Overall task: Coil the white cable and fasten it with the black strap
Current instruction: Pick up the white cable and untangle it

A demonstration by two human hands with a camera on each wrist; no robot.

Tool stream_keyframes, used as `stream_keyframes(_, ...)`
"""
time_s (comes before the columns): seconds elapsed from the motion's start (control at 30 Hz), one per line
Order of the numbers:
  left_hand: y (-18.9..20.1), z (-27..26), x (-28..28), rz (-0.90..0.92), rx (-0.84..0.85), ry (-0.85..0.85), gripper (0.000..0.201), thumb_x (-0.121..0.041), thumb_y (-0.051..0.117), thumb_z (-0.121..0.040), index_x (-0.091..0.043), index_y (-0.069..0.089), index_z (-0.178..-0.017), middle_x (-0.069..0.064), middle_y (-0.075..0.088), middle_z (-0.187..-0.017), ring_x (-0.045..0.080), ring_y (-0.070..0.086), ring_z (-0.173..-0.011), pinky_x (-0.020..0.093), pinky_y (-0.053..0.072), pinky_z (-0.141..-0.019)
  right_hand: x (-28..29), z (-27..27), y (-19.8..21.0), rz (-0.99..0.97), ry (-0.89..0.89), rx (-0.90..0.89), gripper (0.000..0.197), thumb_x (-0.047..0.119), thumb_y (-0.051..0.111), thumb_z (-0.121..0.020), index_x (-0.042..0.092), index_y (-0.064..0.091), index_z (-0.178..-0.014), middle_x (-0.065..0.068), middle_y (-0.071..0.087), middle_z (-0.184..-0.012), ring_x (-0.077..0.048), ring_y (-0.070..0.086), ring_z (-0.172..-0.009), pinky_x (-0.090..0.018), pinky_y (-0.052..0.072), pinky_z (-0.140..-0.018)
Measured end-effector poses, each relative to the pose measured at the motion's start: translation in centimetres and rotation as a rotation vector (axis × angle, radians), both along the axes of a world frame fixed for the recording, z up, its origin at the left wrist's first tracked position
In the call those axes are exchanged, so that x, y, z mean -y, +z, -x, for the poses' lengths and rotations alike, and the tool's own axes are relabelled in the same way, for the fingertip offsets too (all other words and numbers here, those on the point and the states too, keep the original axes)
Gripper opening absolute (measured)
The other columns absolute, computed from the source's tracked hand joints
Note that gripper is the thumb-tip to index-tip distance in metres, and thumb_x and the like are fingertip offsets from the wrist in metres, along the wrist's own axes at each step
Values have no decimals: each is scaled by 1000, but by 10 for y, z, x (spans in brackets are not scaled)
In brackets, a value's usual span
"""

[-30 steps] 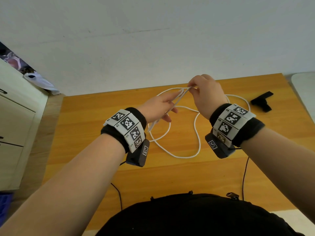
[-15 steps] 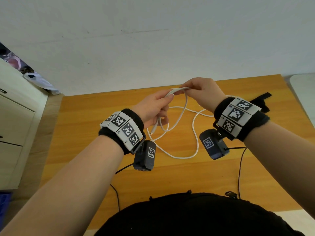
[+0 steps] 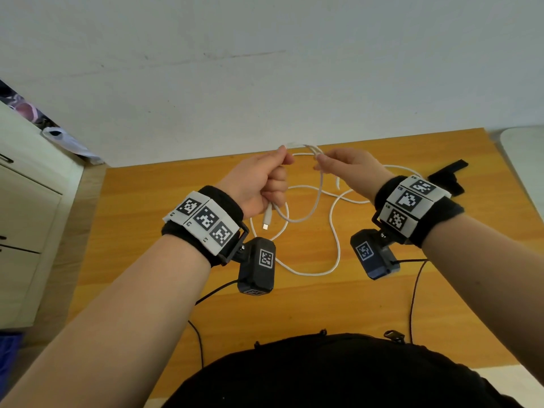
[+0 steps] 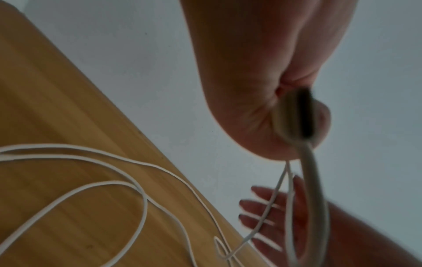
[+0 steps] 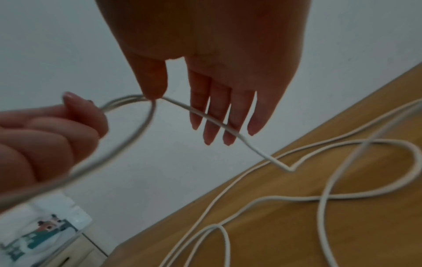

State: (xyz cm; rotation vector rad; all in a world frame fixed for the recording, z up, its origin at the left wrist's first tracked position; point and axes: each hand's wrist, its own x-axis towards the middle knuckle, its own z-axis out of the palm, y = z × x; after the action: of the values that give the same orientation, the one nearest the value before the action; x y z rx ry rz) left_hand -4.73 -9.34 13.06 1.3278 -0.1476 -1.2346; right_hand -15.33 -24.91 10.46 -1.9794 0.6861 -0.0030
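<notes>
Both hands were raised above the orange wooden tabletop [image 3: 153,231]. The left hand [image 3: 259,184], fingers curled, gripped the thin white cable [image 3: 335,240], its plug [image 3: 267,216] dangling below the fist. The right hand [image 3: 350,166] apparently pinched the cable at the thumb, its other fingers [image 5: 219,115] straight. Slack loops lay on the tabletop. The black fabric strap [image 3: 447,175] lay near the right wrist.
</notes>
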Motion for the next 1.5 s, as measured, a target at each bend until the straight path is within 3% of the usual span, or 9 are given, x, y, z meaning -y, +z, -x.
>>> stream_keyframes(0.1,3,-5,-2,65,-117,80,33,-35,36,-100,-16,49,-76,-10,26,-45,4,23,-35,15,24,-34,6,4,-13,49,27,-153,38,45,43,-93,21,61,-117,4,61,-113,-16,54,-106,-31,40,-89)
stream_keyframes(0.27,7,-9,-3,197,-268,217,35,-36,38,-99,-14,56,-79,-9,27,-46,4,24,-35,15,23,-35,4,6,-38,204,141,-383,33,25,41,-98,9,58,-121,-17,63,-114,-26,56,-91,-32,41,-75)
stream_keyframes(0.43,8,-8,-3,287,-307,283,35,-39,37,-98,-16,63,-96,-9,24,-48,4,22,-36,15,22,-37,-11,10,-42,245,50,-242,25,26,41,-98,9,58,-105,-6,59,-82,-23,51,-71,-28,37,-55)
stream_keyframes(0.57,10,-13,-2,363,-304,316,35,-40,36,-98,-19,64,-105,-8,24,-48,4,23,-37,16,25,-38,-18,9,-37,192,-23,-88,28,27,40,-98,8,61,-102,-8,65,-86,-11,46,-55,-22,35,-49)
stream_keyframes(0.77,13,-13,-1,368,-297,357,32,-40,39,-97,-23,62,-109,-8,24,-48,5,22,-37,16,24,-39,-21,9,-42,235,87,-266,20,14,41,-96,8,58,-104,-6,58,-91,-16,47,-62,-21,32,-48)
stream_keyframes(1.0,9,-8,-3,316,-291,409,32,-38,46,-95,-31,58,-124,-8,21,-53,6,20,-40,17,22,-41,-34,-1,-36,186,-89,-41,14,14,42,-97,15,49,-108,-2,61,-74,-17,56,-64,-28,48,-61)
stream_keyframes(1.17,11,-10,-3,291,-235,440,26,-37,51,-94,-31,61,-117,-8,20,-56,7,18,-42,18,20,-43,-47,-1,-28,306,57,-22,26,15,45,-96,17,61,-116,-11,61,-102,-29,60,-89,-34,48,-76)
stream_keyframes(1.33,7,-13,-2,286,-99,446,27,-30,42,-99,-32,54,-122,-7,26,-57,5,22,-44,17,24,-45,-55,-2,-23,332,223,-101,44,6,38,-96,28,53,-130,-16,51,-130,-32,58,-104,-34,46,-85)
stream_keyframes(1.5,3,-13,2,269,-32,408,38,-24,34,-101,-38,41,-136,-5,32,-61,6,27,-46,20,27,-53,-60,0,-16,398,311,-132,46,8,37,-98,35,48,-134,-4,42,-99,-24,51,-84,-28,40,-71)
